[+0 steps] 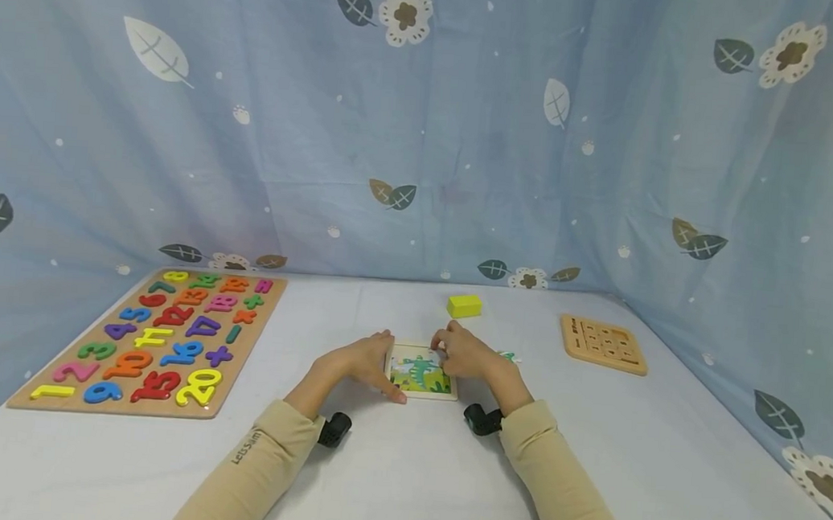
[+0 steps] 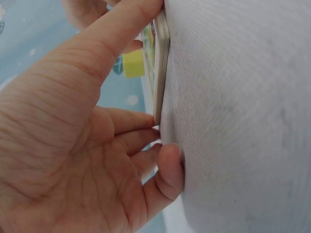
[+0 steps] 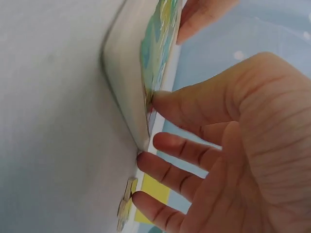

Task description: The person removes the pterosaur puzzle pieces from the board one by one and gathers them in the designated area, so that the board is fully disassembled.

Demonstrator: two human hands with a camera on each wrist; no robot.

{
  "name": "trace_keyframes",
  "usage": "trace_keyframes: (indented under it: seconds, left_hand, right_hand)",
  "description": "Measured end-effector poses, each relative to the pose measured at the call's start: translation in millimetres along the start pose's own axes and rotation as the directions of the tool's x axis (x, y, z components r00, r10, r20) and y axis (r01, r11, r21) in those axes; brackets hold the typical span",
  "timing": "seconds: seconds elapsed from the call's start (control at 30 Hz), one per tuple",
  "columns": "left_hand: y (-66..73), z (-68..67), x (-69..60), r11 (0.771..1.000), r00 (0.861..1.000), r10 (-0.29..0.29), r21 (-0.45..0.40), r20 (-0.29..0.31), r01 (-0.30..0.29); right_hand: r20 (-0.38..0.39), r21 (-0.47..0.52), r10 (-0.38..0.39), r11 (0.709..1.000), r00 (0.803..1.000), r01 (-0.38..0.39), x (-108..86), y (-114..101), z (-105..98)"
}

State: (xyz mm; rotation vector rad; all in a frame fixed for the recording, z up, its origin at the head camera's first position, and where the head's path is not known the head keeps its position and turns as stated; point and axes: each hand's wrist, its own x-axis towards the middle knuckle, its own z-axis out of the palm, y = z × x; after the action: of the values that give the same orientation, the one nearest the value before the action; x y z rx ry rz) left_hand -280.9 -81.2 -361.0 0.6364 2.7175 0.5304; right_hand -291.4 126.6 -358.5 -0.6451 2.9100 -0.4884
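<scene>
- Dinosaur puzzle tray (image 1: 432, 396): lies flat on the white table (image 1: 401, 476), nearer the person than the yellow block (image 1: 465, 307) and slightly to its left.
- Handling (judged by appearance only): thin wood, likely light and stiff. The printed face may be slippery; thin inset parts could slip out if the tray is tilted.
- Hold point: take the pale frame by opposite sides, keeping pressure off the picture.
- Left hand (image 1: 363, 361): thumb and fingers spread wide about the frame's left side, index fingertip touching its edge.
- Right hand (image 1: 469, 355): thumb set on the face near the far right corner. Whether thumb and finger pinch a part cannot be told.
- Loose pieces (image 3: 127, 206): nearer than the yellow block and to its right, beside the right hand; take care not to sweep them.
- Limits: number board (image 1: 250, 333) well left of the yellow block, small wooden board (image 1: 587, 356) well right of it, curtain (image 1: 454, 134) behind it.
- Open room: greatest on the near side of the yellow block, across bare cloth between the forearms.
</scene>
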Motion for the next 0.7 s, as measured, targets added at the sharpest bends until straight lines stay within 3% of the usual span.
trace_keyframes:
  seconds: [0.1, 0.7]
  left_hand:
    - [0.3, -0.2, -0.1, 1.0, 1.0, -0.001, -0.008, 0.004, 0.001]
    - [1.6, -1.0, -1.8, 1.0, 1.0, 0.007, -0.001, 0.001, -0.007]
  right_hand:
    - [0.013, -0.008, 0.004, 1.0, 1.0, -0.003, 0.1, -1.1, 1.4]
    - [-0.101, 0.054, -0.118, 0.991, 0.988, 0.123, 0.6, 0.2, 0.1]
